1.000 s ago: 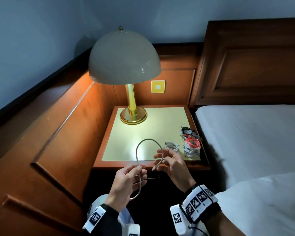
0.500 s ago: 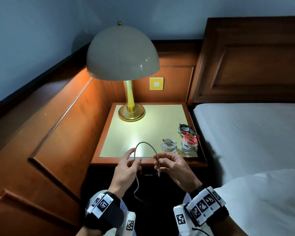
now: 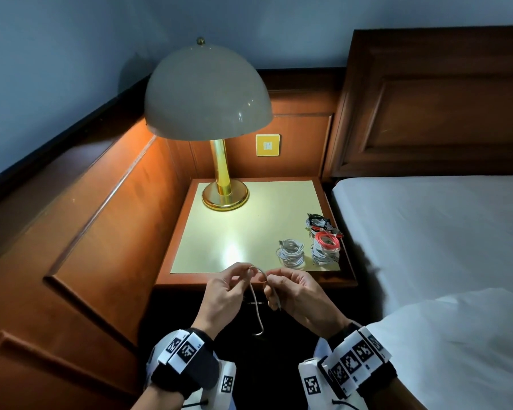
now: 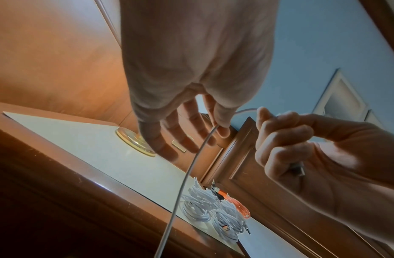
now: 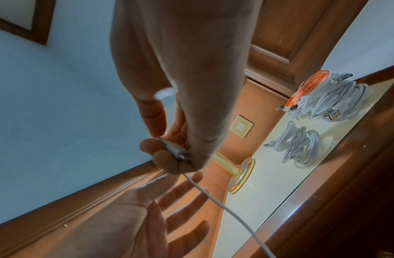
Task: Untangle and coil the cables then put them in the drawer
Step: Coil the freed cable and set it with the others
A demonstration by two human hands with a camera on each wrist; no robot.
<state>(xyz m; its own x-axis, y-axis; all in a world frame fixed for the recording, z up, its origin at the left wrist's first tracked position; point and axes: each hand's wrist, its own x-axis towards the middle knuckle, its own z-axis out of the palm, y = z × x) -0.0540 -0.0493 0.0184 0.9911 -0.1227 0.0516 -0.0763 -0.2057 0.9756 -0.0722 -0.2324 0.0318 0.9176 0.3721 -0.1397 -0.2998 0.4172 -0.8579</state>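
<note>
Holding a thin white cable [image 3: 257, 309] between them, both hands hover at 6 o'clock, just in front of the near edge of the bench [image 3: 249, 232]. The left hand [image 3: 224, 294] has its grip pinched on the cable between thumb and forefinger, the other fingers [image 4: 169, 139] spread loosely, as the left wrist view shows. The right hand [image 3: 296, 291] has its grip curled round the cable's plug end [image 5: 176, 150], the connector lying against the curled fingers in the right wrist view. A short arch of cable joins the two hands, and from the left hand the free length hangs straight down in front of the dark cabinet face, ending in a small hook-like bend.

Farther out on the bench, at about 2 o'clock from the hands, a coiled white bundle [image 3: 290, 252] lies near the front right corner. Just to its right sits another white coil with a red cable [image 3: 326, 242] resting on top. Behind that, touching it, lies a mixed bundle of black, white and red cables [image 3: 319, 223] near the right edge.

At 11 o'clock, toward the back left of the bench, stands a brass lamp [image 3: 208, 93] with a pale domed shade, lit. A yellow wall switch plate [image 3: 267, 145] sits on the wood panel at 12 o'clock. The bed [image 3: 442, 232] with its white sheet fills the 3 o'clock side
</note>
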